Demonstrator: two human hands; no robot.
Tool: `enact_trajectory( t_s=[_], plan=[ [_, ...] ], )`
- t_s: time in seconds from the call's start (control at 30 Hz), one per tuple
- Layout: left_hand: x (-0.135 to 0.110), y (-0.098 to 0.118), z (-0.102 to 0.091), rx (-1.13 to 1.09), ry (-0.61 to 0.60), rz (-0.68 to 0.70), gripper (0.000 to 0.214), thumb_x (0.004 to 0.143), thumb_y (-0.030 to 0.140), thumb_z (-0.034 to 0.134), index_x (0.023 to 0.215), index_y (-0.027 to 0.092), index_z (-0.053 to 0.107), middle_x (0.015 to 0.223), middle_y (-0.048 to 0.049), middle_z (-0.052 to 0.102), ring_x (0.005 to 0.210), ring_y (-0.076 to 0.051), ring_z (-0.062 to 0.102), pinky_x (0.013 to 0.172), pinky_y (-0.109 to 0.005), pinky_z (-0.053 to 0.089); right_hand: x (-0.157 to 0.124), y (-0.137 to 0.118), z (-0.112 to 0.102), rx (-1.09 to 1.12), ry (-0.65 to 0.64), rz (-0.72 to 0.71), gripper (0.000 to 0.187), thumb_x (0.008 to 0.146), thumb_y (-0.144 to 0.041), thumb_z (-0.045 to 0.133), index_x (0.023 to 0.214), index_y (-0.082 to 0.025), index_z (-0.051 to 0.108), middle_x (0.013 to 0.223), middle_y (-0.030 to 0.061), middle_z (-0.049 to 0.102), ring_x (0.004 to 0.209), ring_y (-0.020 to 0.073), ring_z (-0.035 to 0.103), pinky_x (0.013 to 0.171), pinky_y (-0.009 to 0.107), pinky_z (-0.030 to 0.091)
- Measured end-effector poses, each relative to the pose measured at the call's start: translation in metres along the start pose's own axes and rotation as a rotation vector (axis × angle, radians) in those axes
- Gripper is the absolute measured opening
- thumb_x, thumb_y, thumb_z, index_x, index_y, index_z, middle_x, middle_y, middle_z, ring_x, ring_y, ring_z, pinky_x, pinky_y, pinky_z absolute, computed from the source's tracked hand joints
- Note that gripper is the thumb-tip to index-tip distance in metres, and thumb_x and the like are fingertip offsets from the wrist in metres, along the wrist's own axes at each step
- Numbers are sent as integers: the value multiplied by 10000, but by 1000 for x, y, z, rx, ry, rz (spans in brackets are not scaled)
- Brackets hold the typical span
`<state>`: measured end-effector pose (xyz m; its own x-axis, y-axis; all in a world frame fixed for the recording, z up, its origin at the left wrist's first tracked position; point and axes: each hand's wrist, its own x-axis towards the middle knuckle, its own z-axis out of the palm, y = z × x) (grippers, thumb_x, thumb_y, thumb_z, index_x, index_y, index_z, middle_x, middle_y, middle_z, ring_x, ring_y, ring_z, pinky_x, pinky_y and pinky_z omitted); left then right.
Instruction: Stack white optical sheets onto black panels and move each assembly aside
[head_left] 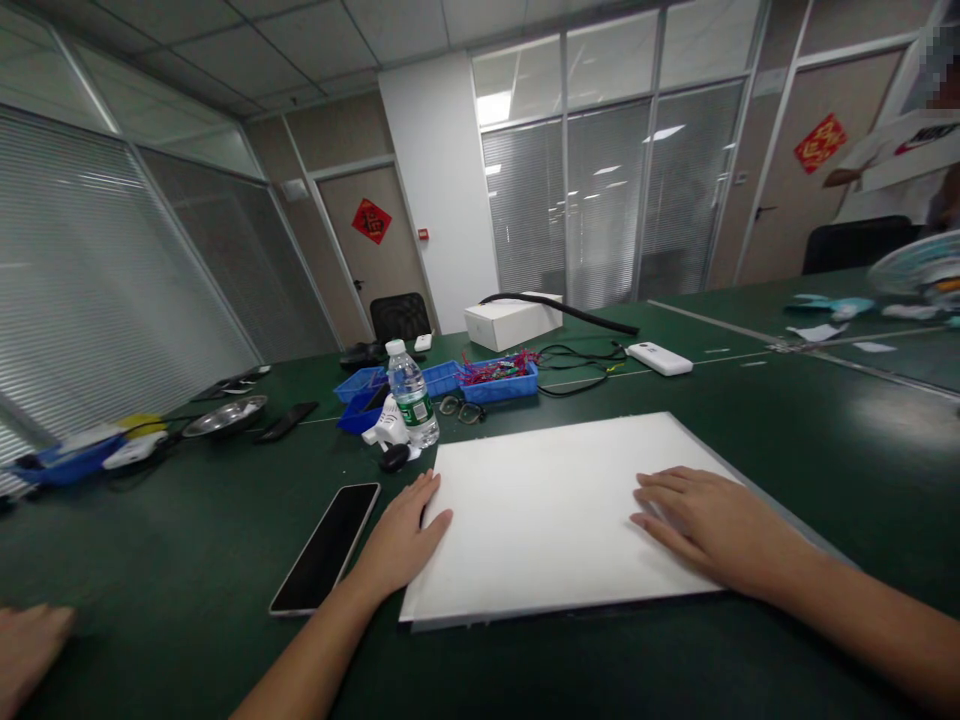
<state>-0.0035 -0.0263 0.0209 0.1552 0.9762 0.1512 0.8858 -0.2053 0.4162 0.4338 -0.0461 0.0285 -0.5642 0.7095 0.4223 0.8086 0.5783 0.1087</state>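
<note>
A white rectangular sheet or board (pixel 547 510) lies flat on the dark green table in front of me. At its left edge rests my left hand (pixel 405 530), fingers stretched out and the thumb on the white surface. My right hand (pixel 697 525) lies over the sheet's right side, its fingers extended and slightly apart. Neither hand grips anything. Just left of my left forearm is a smartphone (pixel 326 550) with a dark screen. A clear water bottle (pixel 412 395) with a green label stands upright beyond the sheet's far left corner.
Behind the sheet are glasses (pixel 463 409), a blue tray of wires (pixel 499 378), a white box (pixel 514 322) and a white power bank (pixel 660 358). A metal bowl (pixel 225 416) sits at left. Another person's hand (pixel 30 650) shows at lower left; a person (pixel 900 165) stands at far right.
</note>
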Motion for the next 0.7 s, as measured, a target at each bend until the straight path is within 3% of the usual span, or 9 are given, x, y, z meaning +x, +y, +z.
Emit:
enact_trajectory(
  t_s=[0.33, 0.7],
  plan=[
    [2, 1, -1, -41, -5, -31, 698, 968, 478, 440, 1534, 74, 507, 1648, -147, 401, 1550, -289, 358, 1297, -493, 238, -3, -1, 3, 4, 31, -15, 461, 1009, -529, 512, 1248, -210, 744, 1281, 103, 696, 1145, 268, 679, 1011, 461, 542],
    [4, -3, -1, -60, 11, -29, 625, 983, 422, 410, 1516, 122, 541, 1632, -122, 436, 1536, -267, 386, 1295, -491, 241, -7, 3, 9, 62, -68, 4, 600, 971, -633, 519, 1417, -253, 653, 1456, 124, 579, 1289, 327, 605, 1063, 552, 507]
  ],
)
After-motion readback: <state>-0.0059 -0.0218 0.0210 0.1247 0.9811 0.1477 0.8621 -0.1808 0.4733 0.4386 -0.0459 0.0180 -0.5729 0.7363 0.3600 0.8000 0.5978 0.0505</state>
